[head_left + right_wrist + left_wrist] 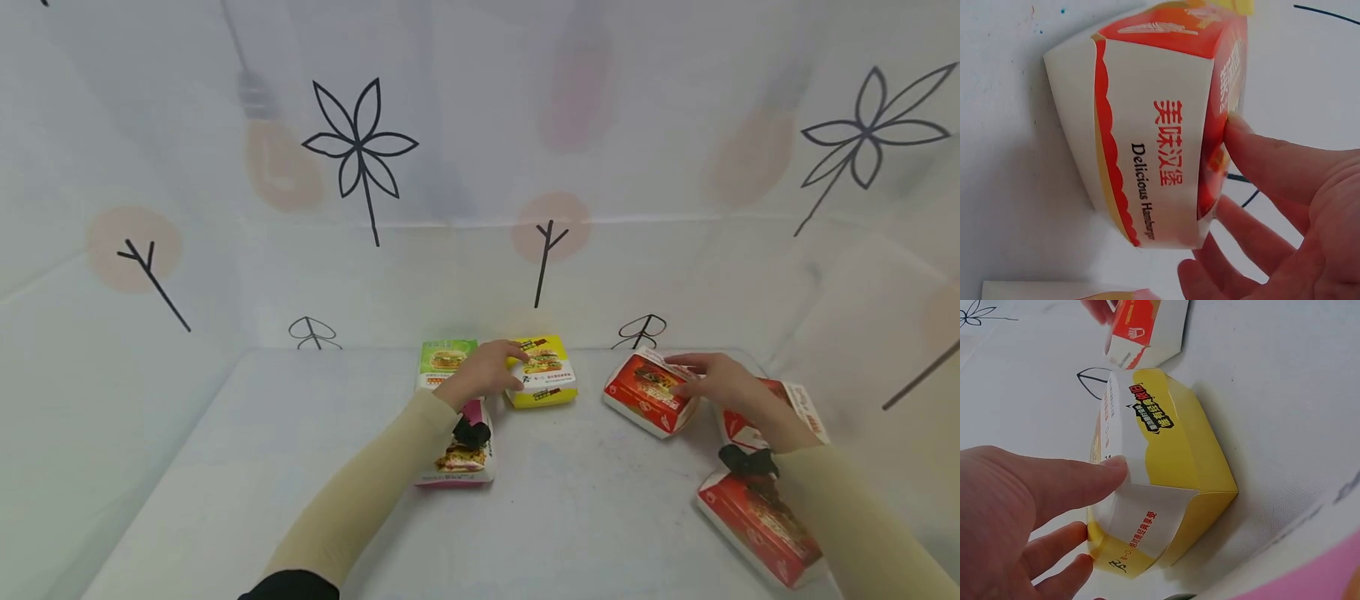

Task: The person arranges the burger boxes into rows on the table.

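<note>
White patterned cloth [465,167] hangs behind. At centre, my half-open left hand [482,372] holds one yellow-and-white cardboard burger box [546,375] by its end; right of centre, my half-curled right hand [722,385] grips one red-and-white cardboard burger box [647,396], thumb opposing fingers, probably for steadiness.

Head view: from above, forward and down over desk [585,517]; widest, left hand [482,372] and right hand [726,387] both in. Left wrist view: close, scene turned sideways, facing yellow box [1169,450], red box [1154,328] beyond. Right wrist view: close, also sideways, facing red box, common to all three.
</note>
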Demonstrator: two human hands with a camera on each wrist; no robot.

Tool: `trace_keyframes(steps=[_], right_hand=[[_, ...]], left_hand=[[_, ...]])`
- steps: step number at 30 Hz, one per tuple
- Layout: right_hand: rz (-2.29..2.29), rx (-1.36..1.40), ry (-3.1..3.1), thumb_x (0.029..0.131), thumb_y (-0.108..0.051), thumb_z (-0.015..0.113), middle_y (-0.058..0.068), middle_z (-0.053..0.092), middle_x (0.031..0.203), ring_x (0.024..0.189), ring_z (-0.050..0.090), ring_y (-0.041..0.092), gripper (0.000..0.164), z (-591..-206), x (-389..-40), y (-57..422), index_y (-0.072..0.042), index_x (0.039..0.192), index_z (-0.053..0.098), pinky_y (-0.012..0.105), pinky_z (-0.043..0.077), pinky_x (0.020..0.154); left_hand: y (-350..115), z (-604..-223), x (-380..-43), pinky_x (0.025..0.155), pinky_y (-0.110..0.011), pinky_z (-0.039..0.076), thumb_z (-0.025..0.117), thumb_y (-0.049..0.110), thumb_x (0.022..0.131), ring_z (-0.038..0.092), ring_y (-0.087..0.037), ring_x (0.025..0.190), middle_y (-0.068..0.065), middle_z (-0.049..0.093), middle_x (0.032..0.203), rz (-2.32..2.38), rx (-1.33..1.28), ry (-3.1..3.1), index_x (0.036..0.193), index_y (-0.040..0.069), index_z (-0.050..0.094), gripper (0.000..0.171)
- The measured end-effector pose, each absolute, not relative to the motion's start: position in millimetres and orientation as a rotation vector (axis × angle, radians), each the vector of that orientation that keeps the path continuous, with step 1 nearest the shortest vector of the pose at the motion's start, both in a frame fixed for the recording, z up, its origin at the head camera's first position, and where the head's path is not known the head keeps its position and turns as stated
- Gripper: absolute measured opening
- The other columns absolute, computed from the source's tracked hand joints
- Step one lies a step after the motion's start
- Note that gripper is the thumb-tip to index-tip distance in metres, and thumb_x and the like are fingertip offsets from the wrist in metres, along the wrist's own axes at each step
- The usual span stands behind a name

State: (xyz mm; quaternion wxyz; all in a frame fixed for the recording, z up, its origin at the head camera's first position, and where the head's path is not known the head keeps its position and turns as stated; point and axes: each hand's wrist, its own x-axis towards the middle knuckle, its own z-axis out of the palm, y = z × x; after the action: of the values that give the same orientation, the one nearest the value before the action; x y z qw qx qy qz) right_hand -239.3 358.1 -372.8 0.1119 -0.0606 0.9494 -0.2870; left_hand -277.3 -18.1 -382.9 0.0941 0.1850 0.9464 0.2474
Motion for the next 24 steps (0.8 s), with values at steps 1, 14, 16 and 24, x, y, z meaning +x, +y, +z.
trace_keyframes(steps=[1,14,16,24], right_hand=[[-0.845,-0.195,2.779,0.091,-0.029,0.071,0.040,0.043,0.139,0.124,0.041,0.055,0.066,-372.7,-238.9,356.9,0.001,0.144,0.047,0.068,0.039,0.094],[-0.790,-0.322,2.748,0.090,-0.029,0.073,0.036,0.045,0.140,0.127,0.037,0.056,0.061,-374.7,-220.8,332.1,-0.004,0.142,0.053,0.073,0.038,0.093],[-0.802,-0.334,2.747,0.090,-0.028,0.073,0.035,0.045,0.141,0.128,0.037,0.056,0.060,-374.9,-216.9,328.4,-0.004,0.141,0.054,0.072,0.038,0.094],[-0.836,-0.349,2.734,0.089,-0.023,0.074,0.033,0.047,0.140,0.128,0.038,0.054,0.056,-373.0,-206.0,316.4,-0.004,0.138,0.056,0.071,0.039,0.095]], left_hand=[[-18.1,-382.7,-277.2,0.114,-0.041,0.032,0.079,0.022,0.086,0.041,-0.024,0.139,0.002,0.050,0.147,0.740,0.544,2.805,0.131,0.023,0.067,0.046],[-19.7,-382.2,-276.2,0.112,-0.040,0.035,0.079,0.021,0.087,0.045,-0.023,0.135,0.000,0.052,0.146,0.755,0.559,2.807,0.131,0.021,0.066,0.046],[-19.4,-382.0,-275.9,0.112,-0.040,0.036,0.079,0.021,0.086,0.046,-0.023,0.134,-0.001,0.052,0.146,0.769,0.555,2.803,0.130,0.021,0.066,0.046],[-17.6,-382.2,-276.4,0.112,-0.041,0.036,0.079,0.021,0.087,0.045,-0.022,0.135,0.000,0.050,0.147,0.767,0.531,2.804,0.131,0.022,0.066,0.046]])
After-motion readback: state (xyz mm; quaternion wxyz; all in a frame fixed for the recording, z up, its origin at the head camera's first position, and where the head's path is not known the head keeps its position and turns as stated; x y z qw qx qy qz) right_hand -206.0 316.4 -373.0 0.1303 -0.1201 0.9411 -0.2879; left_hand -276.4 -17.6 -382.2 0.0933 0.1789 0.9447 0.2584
